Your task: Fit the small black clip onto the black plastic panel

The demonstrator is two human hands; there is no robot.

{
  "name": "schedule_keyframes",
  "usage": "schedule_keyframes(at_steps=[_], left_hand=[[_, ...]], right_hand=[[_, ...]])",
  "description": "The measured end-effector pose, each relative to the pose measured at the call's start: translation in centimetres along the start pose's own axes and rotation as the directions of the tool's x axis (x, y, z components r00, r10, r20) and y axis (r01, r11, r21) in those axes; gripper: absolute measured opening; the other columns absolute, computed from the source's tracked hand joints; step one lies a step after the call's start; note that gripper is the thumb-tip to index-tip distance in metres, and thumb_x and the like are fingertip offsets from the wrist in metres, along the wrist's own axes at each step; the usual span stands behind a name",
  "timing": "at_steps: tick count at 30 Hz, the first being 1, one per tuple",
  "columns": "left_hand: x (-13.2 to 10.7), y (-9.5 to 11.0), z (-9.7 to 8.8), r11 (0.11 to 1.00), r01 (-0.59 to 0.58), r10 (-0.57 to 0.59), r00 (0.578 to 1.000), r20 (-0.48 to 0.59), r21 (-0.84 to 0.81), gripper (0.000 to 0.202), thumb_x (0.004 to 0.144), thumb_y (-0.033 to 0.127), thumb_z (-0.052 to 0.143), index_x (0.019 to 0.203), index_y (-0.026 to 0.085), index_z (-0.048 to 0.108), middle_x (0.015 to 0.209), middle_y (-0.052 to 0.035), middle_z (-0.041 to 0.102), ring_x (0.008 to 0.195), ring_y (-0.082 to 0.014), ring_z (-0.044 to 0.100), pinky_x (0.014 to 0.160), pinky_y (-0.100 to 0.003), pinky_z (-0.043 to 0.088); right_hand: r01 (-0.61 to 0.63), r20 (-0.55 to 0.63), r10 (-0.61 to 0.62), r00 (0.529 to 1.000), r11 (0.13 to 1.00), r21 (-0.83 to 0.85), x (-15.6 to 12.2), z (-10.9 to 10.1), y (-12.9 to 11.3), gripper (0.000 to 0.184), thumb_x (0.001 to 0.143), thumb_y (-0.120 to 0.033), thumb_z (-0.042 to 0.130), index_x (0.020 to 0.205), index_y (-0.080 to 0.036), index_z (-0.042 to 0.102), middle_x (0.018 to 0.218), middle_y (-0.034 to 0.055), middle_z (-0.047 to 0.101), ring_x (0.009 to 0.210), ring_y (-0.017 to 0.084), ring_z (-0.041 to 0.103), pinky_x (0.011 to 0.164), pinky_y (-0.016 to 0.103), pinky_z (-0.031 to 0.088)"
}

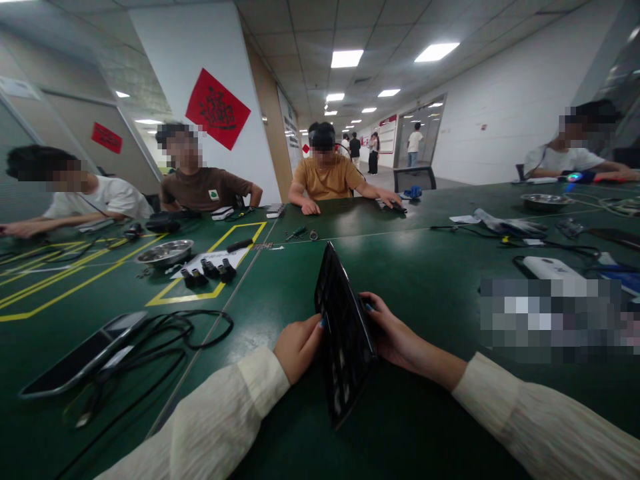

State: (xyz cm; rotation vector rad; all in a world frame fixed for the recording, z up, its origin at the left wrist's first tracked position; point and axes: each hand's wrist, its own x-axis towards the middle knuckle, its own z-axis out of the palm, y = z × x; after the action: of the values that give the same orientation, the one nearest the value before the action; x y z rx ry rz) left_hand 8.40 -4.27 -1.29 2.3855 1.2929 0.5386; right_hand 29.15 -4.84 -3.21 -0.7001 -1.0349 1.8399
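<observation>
Over the green table [280, 273] I hold a thin, flat, glossy black panel [345, 333], turned nearly edge-on and standing upright. Darker rectangular patches and pale reflections show on its left face; its exact kind is unclear. My left hand [300, 347] grips its left side, with the thumb pressed on that face. On the other side, my right hand [400, 333] closes round the right edge, its fingers partly hidden behind the panel. The panel's lower corner is close to the tabletop; I cannot tell whether it touches.
At left lie a dark flat device [85, 353] and coiled black cables [170, 327]. Farther back are a metal bowl [165, 253] and several black cylindrical parts [210, 270]. A white device [555, 268] and a plastic bag [507, 222] lie at right. Several people sit around the table.
</observation>
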Motion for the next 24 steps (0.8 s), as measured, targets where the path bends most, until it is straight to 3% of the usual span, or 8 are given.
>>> schedule_keyframes(at_steps=[10, 18, 24], left_hand=[[-0.01, 0.17, -0.14, 0.998, 0.053, -0.053, 0.998, -0.02, -0.036, 0.052, 0.09, 0.043, 0.011, 0.082, 0.016, 0.054, 0.057, -0.0028, 0.054, 0.056, -0.0158, 0.053, 0.054, -0.025, 0.035], [0.05, 0.02, -0.19, 0.999, 0.002, -0.002, 1.0, 0.002, -0.043, 0.047, 0.088, 0.044, 0.018, 0.083, 0.016, 0.056, 0.063, -0.0035, 0.057, 0.061, -0.0165, 0.054, 0.056, -0.024, 0.036], [0.01, 0.26, -0.18, 0.996, 0.06, -0.061, 0.998, -0.012, -0.067, 0.053, 0.089, 0.044, 0.011, 0.078, 0.016, 0.055, 0.059, -0.0028, 0.054, 0.058, -0.0157, 0.052, 0.055, -0.024, 0.035]], right_hand=[[-0.005, -0.005, 0.005, 1.0, 1.0, 0.002, -0.04, -0.02, 0.01, 0.047, 0.08, -0.044, 0.049, 0.118, -0.032, 0.024, 0.066, -0.0052, 0.053, 0.048, 0.01, 0.05, 0.053, 0.025, 0.037], [-0.035, -0.037, 0.035, 0.999, 0.999, 0.008, -0.28, 0.57, -0.59, 0.051, 0.077, -0.043, 0.053, 0.117, -0.031, 0.024, 0.065, -0.0056, 0.052, 0.047, 0.01, 0.05, 0.052, 0.025, 0.036], [-0.016, -0.026, 0.016, 1.0, 1.0, 0.006, -0.19, 0.65, -0.52, 0.05, 0.076, -0.043, 0.053, 0.115, -0.03, 0.024, 0.062, -0.0066, 0.051, 0.045, 0.01, 0.049, 0.052, 0.025, 0.035]])
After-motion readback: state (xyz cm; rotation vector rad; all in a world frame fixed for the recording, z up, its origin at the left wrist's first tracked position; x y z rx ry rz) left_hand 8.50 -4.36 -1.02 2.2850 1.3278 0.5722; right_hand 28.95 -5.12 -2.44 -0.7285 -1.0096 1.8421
